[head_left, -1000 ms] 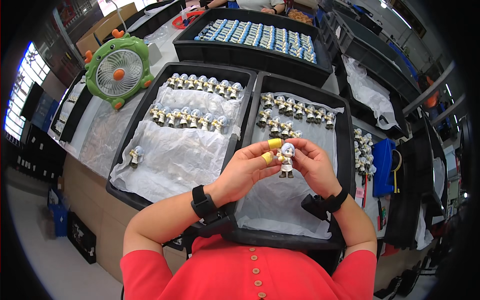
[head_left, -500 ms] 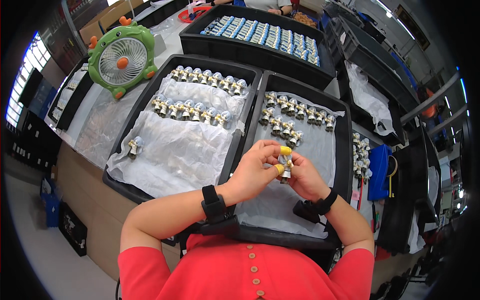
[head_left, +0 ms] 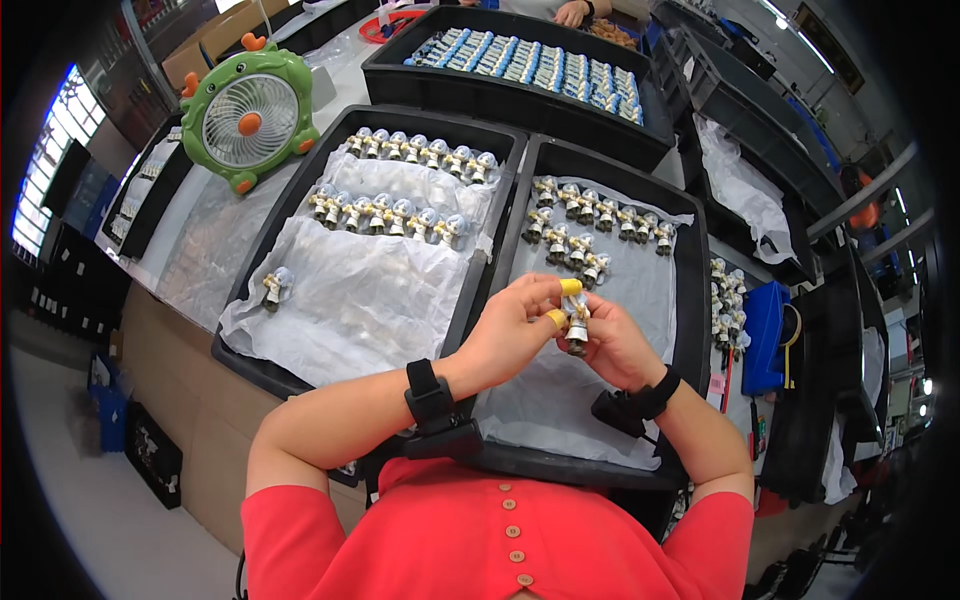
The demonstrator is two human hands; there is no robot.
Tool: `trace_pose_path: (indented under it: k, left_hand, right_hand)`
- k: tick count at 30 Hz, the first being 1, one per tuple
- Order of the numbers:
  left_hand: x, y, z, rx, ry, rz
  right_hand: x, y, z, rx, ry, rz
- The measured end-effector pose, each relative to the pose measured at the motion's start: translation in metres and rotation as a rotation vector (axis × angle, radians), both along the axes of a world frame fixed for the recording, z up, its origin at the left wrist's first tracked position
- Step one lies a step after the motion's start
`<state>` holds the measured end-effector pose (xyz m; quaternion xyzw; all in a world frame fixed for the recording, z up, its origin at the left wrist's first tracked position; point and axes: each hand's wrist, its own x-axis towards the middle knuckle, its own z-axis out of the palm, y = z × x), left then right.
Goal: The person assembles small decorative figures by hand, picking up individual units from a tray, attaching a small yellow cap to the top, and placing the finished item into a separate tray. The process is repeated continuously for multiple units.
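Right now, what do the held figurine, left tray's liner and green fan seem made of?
Held figurine: probably painted plastic, from its distinct coloured parts; gloss unclear.
Liner: likely matte paper, finely creased.
Green fan: apparently smooth, satin plastic; rounded moulded edges.

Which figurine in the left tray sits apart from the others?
The lone figurine near the left edge of the left tray: it has no close neighbour, while the other figurines there form two rows farther back.

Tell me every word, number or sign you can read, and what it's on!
No text can be read anywhere.
Held figurine: no readable writing.
Green fan: no readable writing.
Pink slip, right: any print too small.
Dark framed panel, upper right: too blurred.
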<state>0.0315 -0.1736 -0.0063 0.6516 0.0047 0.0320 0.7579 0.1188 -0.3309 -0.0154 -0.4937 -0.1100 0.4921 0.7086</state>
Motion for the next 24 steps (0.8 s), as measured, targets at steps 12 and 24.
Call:
trace_pose_path:
  k: [12, 24]
  left_hand:
    - [-0.003, 0.000, 0.011, 0.122, 0.017, -0.007]
    - [-0.017, 0.043, 0.031, 0.472, -0.045, 0.092]
  right_hand:
    - [-0.003, -0.003, -0.002, -0.072, -0.295, -0.096]
    - [-0.017, -0.001, 0.018, -0.090, -0.482, -0.106]
